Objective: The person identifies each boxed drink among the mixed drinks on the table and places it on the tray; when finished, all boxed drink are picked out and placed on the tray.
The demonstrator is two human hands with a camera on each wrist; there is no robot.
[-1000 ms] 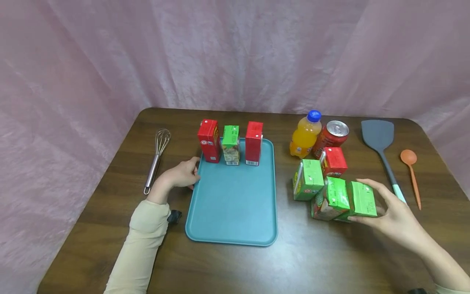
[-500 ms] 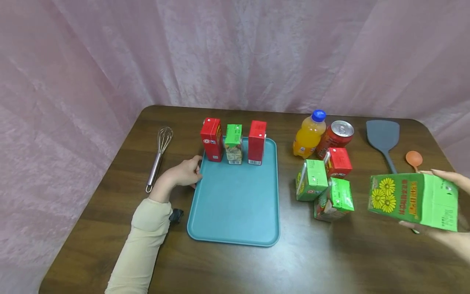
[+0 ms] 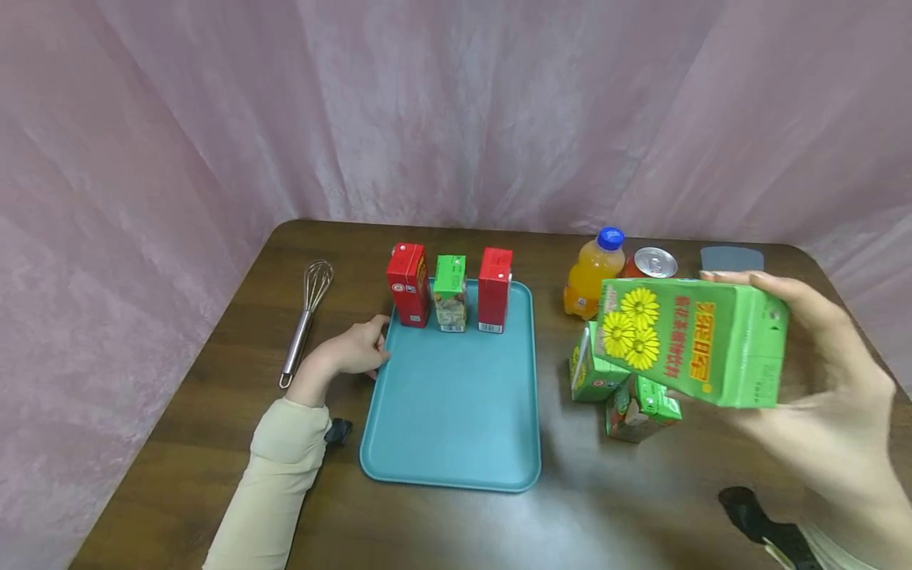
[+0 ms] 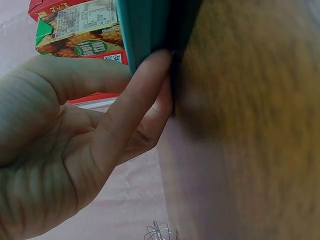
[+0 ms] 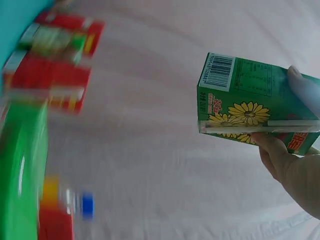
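Note:
My left hand (image 3: pixel 356 348) pinches the left rim of a blue-green tray (image 3: pixel 456 427); the left wrist view shows thumb and fingers (image 4: pixel 132 102) at its edge. On the tray's far end stand a red carton (image 3: pixel 408 289), a small green-topped carton (image 3: pixel 450 297) and another red carton (image 3: pixel 495 293). At the right, my right hand (image 3: pixel 834 388) grips a green juice carton (image 3: pixel 663 336) with yellow flowers, tilted on its side above the table. The right wrist view shows its barcode end and a straw (image 5: pixel 250 128) along its side.
Below the held carton stand a green carton (image 3: pixel 587 376) and another green-topped carton (image 3: pixel 641 412). Behind are an orange drink bottle (image 3: pixel 591 277) and a can (image 3: pixel 651 264). A spatula (image 3: pixel 732 259) is partly hidden. A whisk (image 3: pixel 308 317) lies left of the tray.
My right hand has lifted the green juice carton from beside the other cartons, swung it right, then brought it back left, higher and tilted. The left hand stays at the tray's rim.

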